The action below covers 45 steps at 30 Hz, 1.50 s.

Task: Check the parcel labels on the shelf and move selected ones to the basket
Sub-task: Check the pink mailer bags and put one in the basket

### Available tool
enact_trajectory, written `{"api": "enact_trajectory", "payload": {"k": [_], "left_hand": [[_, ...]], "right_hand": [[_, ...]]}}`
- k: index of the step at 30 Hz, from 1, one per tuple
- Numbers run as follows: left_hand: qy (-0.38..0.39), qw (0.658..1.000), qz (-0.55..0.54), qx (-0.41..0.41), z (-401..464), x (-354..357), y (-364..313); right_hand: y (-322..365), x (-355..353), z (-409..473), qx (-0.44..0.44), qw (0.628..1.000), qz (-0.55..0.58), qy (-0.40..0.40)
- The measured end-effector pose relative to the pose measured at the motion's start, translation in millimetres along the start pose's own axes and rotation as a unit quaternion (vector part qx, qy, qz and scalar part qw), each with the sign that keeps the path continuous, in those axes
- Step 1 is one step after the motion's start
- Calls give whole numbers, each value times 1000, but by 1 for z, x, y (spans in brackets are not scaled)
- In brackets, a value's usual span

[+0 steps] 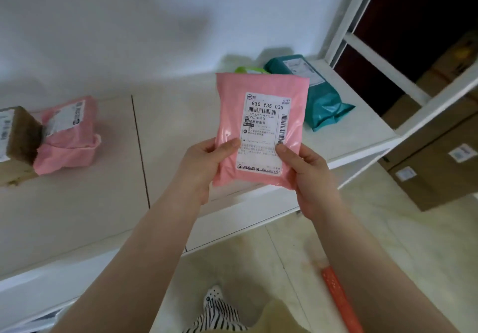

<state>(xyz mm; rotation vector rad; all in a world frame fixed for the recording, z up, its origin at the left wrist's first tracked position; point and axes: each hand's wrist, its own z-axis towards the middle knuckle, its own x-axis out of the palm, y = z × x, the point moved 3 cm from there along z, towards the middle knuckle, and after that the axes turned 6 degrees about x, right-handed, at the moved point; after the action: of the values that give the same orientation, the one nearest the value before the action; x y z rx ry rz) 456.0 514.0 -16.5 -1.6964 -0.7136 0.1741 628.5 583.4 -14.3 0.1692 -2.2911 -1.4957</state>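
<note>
A flat pink parcel point(261, 92) with a white shipping label facing me is held upright above the white shelf point(181, 138). My left hand point(204, 167) grips its lower left edge, thumb on the front. My right hand point(307, 175) grips its lower right corner, thumb on the label. On the shelf behind it lie a teal parcel point(320, 100) and a green parcel point(247, 69), mostly hidden. At the shelf's left lie another pink parcel point(68, 133) and a brown box point(18, 136). No basket shows clearly.
A white shelf post point(362, 19) rises at the right. Cardboard boxes point(437, 167) are stacked on the tiled floor to the right. An orange-red edge point(338, 299) shows at the bottom, by the floor. A white wall stands behind the shelf.
</note>
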Motion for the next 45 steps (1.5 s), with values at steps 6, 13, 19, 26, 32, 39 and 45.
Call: {"api": "enact_trajectory", "payload": {"k": [6, 13, 19, 26, 32, 39, 45], "left_hand": [[91, 995, 43, -16, -19, 101, 38], [216, 969, 99, -69, -89, 255, 129], [285, 937, 127, -158, -155, 367, 233], [344, 890, 217, -206, -192, 467, 325], [385, 843, 256, -275, -193, 537, 396], [396, 775, 373, -321, -176, 576, 508], [355, 753, 455, -317, -152, 573, 630]], "right_hand": [[7, -109, -45, -19, 997, 47, -61], [-14, -285, -125, -15, 977, 86, -194], [-51, -423, -201, 18, 948, 128, -291], [-84, -529, -253, 44, 897, 218, -383], [-114, -600, -259, 78, 850, 252, -456], [-190, -675, -229, 146, 800, 267, -517], [-292, -724, -183, 222, 772, 229, -550]]}}
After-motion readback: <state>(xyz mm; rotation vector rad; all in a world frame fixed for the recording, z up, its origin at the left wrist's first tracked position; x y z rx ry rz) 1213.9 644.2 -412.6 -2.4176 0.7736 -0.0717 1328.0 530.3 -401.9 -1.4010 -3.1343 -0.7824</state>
